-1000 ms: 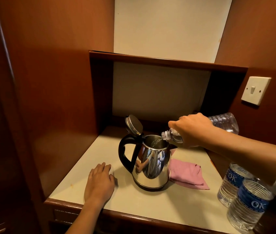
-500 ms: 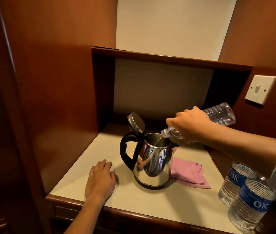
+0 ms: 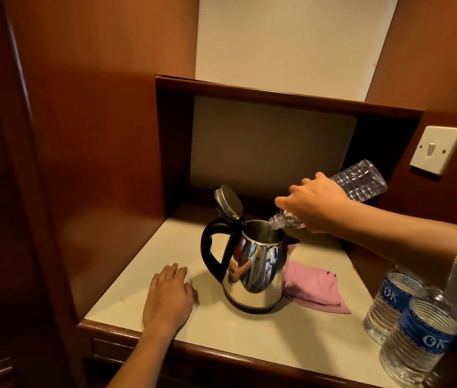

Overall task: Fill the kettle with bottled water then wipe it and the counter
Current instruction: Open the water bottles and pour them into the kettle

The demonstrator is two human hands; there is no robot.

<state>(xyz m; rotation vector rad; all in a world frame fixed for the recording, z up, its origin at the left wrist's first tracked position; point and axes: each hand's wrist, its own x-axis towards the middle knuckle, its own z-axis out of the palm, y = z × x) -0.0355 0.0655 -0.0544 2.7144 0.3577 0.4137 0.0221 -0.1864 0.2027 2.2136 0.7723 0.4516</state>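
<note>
A shiny steel kettle (image 3: 258, 270) with a black handle stands in the middle of the pale counter (image 3: 249, 331), its lid (image 3: 228, 201) tipped up and back. My right hand (image 3: 314, 203) grips a clear plastic bottle (image 3: 361, 180) tilted neck-down, with its base raised. The bottle's mouth hangs over the kettle's open rim. My left hand (image 3: 170, 295) rests flat on the counter just left of the kettle. A folded pink cloth (image 3: 314, 289) lies on the counter right of the kettle, touching its base.
Two water bottles with blue labels, one (image 3: 392, 303) behind the other (image 3: 420, 343), stand at the counter's right front corner. Brown wood panels wall in the alcove left and right, with a shelf (image 3: 277, 99) overhead. A white wall switch (image 3: 436, 149) is on the right panel.
The bottle's base has risen, so the bottle tilts more steeply over the kettle. My left hand has stayed flat on the counter.
</note>
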